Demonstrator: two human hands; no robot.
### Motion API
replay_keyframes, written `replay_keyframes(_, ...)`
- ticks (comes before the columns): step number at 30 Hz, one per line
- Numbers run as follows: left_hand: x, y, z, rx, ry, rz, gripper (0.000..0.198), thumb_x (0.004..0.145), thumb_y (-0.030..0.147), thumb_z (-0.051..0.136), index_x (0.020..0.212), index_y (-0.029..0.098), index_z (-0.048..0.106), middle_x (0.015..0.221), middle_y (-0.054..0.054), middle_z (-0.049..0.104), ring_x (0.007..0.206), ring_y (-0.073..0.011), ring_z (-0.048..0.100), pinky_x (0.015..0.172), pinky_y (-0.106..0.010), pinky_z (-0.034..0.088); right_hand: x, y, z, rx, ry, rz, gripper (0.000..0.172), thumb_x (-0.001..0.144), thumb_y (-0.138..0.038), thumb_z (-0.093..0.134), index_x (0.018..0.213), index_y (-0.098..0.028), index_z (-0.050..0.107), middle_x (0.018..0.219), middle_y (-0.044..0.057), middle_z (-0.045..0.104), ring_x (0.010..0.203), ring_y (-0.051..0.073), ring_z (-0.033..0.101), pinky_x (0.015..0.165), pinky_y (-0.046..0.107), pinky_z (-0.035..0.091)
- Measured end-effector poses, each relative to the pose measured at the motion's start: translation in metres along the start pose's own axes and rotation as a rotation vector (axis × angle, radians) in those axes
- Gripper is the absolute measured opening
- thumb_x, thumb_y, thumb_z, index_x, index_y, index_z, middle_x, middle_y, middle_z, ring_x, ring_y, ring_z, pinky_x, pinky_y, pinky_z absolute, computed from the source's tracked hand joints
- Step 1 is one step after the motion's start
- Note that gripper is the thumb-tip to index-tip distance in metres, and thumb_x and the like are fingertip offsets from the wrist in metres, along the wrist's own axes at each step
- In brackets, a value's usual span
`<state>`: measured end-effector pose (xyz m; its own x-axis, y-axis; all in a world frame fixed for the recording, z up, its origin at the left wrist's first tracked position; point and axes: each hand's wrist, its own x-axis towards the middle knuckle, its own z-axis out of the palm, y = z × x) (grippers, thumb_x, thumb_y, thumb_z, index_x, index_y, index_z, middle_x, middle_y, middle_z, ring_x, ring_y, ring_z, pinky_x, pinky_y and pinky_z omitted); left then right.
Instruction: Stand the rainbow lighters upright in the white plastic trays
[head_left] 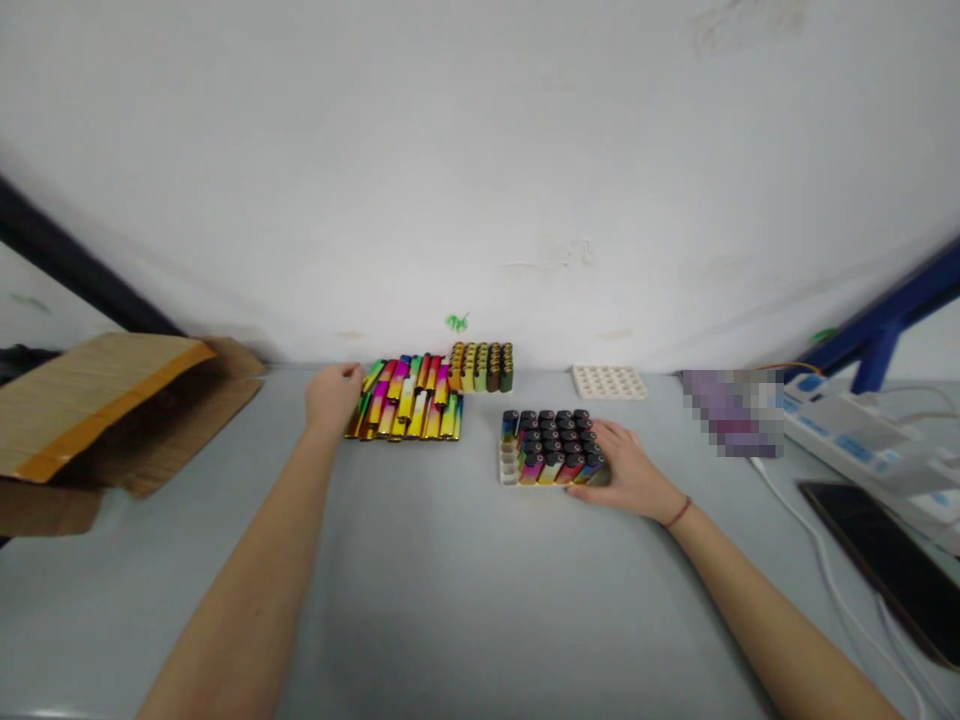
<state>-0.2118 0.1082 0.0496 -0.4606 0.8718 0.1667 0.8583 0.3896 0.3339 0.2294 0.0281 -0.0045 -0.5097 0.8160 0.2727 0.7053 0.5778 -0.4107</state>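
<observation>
A pile of bright multicoloured lighters point(409, 400) lies on the grey table. My left hand point(331, 395) reaches to the pile's left edge, fingers curled against the lighters; whether it grips one is hidden. A white tray point(509, 464) holds several lighters standing upright with black tops point(553, 440). My right hand point(628, 468) rests against the tray's right side, fingers wrapped round its near right corner. A red band circles that wrist.
Behind the pile stands a second block of upright lighters point(484, 366). An empty white tray point(609, 381) lies at the back. An open cardboard box point(97, 410) sits left. A power strip point(862, 430), cables and a dark phone point(892, 565) are right.
</observation>
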Motion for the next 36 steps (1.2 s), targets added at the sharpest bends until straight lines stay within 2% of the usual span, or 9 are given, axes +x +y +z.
replay_keyframes(6, 0.023, -0.005, 0.011, 0.187, -0.186, 0.075, 0.043, 0.087, 0.044, 0.049, 0.103, 0.016, 0.077, 0.104, -0.018, 0.076, 0.097, -0.0362, 0.068, 0.074, -0.037, 0.05, -0.001, 0.0, 0.0, 0.0, -0.003, 0.001, 0.077, 0.072, -0.058, 0.073, 0.135, -0.019, 0.051, 0.136, 0.017, 0.059, 0.126, 0.037, 0.05, 0.103, 0.053, 0.039)
replay_keyframes(9, 0.028, -0.001, 0.012, 0.209, -0.215, 0.101, 0.043, 0.086, 0.044, 0.049, 0.101, 0.016, 0.078, 0.102, -0.019, 0.076, 0.099, -0.038, 0.068, 0.074, -0.038, 0.049, -0.001, 0.0, 0.0, -0.007, -0.002, -0.001, 0.079, 0.072, -0.059, 0.073, 0.136, -0.018, 0.05, 0.137, 0.017, 0.058, 0.126, 0.037, 0.051, 0.103, 0.053, 0.039)
replay_keyframes(15, 0.024, 0.008, 0.009, 0.152, -0.167, 0.065, 0.031, 0.083, 0.032, 0.053, 0.094, 0.013, 0.075, 0.1, -0.022, 0.075, 0.098, -0.0389, 0.068, 0.078, -0.041, 0.049, -0.001, 0.0, 0.0, -0.014, 0.005, -0.003, 0.078, 0.072, -0.059, 0.073, 0.135, -0.019, 0.051, 0.136, 0.017, 0.059, 0.126, 0.037, 0.051, 0.103, 0.053, 0.039)
replay_keyframes(18, 0.016, 0.014, 0.001, -0.028, -0.031, 0.006, 0.031, 0.083, 0.026, 0.051, 0.104, 0.011, 0.069, 0.104, -0.022, 0.073, 0.1, -0.036, 0.067, 0.081, -0.04, 0.049, 0.0, -0.001, 0.0, -0.012, -0.004, 0.001, 0.078, 0.072, -0.058, 0.073, 0.135, -0.018, 0.051, 0.136, 0.017, 0.059, 0.126, 0.037, 0.051, 0.103, 0.052, 0.039)
replay_keyframes(21, -0.001, 0.023, -0.007, -0.383, 0.048, 0.048, 0.03, 0.08, 0.022, 0.049, 0.103, 0.013, 0.066, 0.093, -0.012, 0.072, 0.094, -0.0287, 0.066, 0.079, -0.034, 0.049, 0.0, -0.001, 0.0, -0.013, -0.005, 0.005, 0.077, 0.072, -0.06, 0.073, 0.134, -0.018, 0.052, 0.136, 0.016, 0.059, 0.126, 0.036, 0.051, 0.103, 0.052, 0.039)
replay_keyframes(25, -0.043, 0.049, -0.011, -1.084, -0.228, -0.07, 0.017, 0.071, 0.026, 0.056, 0.087, 0.019, 0.06, 0.064, 0.001, 0.057, 0.061, -0.0161, 0.057, 0.056, -0.024, 0.044, 0.001, -0.001, 0.0, -0.012, -0.012, 0.007, 0.076, 0.073, -0.062, 0.071, 0.133, -0.018, 0.053, 0.136, 0.017, 0.059, 0.126, 0.037, 0.05, 0.104, 0.052, 0.039)
replay_keyframes(31, -0.106, 0.095, -0.008, -1.46, -0.459, -0.109, 0.027, 0.073, 0.03, 0.061, 0.09, 0.024, 0.041, 0.067, 0.008, 0.056, 0.046, -0.0077, 0.05, 0.048, -0.02, 0.042, 0.001, -0.001, 0.0, -0.008, -0.013, 0.012, 0.078, 0.073, -0.063, 0.071, 0.135, -0.018, 0.052, 0.137, 0.017, 0.058, 0.127, 0.036, 0.05, 0.105, 0.052, 0.038)
replay_keyframes(34, -0.126, 0.11, -0.007, -1.535, -0.488, -0.089, 0.03, 0.076, 0.036, 0.062, 0.084, 0.025, 0.036, 0.058, 0.011, 0.048, 0.041, -0.0061, 0.043, 0.042, -0.017, 0.036, 0.001, 0.0, 0.001, -0.006, -0.008, 0.01, 0.078, 0.073, -0.062, 0.071, 0.135, -0.019, 0.052, 0.137, 0.017, 0.058, 0.126, 0.036, 0.05, 0.105, 0.052, 0.037)
replay_keyframes(36, -0.137, 0.115, -0.004, -1.523, -0.439, -0.087, 0.034, 0.077, 0.041, 0.064, 0.084, 0.025, 0.035, 0.055, 0.012, 0.043, 0.036, -0.0043, 0.034, 0.037, -0.015, 0.026, 0.001, 0.0, 0.001, -0.003, -0.008, 0.007, 0.077, 0.074, -0.062, 0.071, 0.134, -0.019, 0.052, 0.136, 0.016, 0.059, 0.126, 0.036, 0.05, 0.105, 0.053, 0.037)
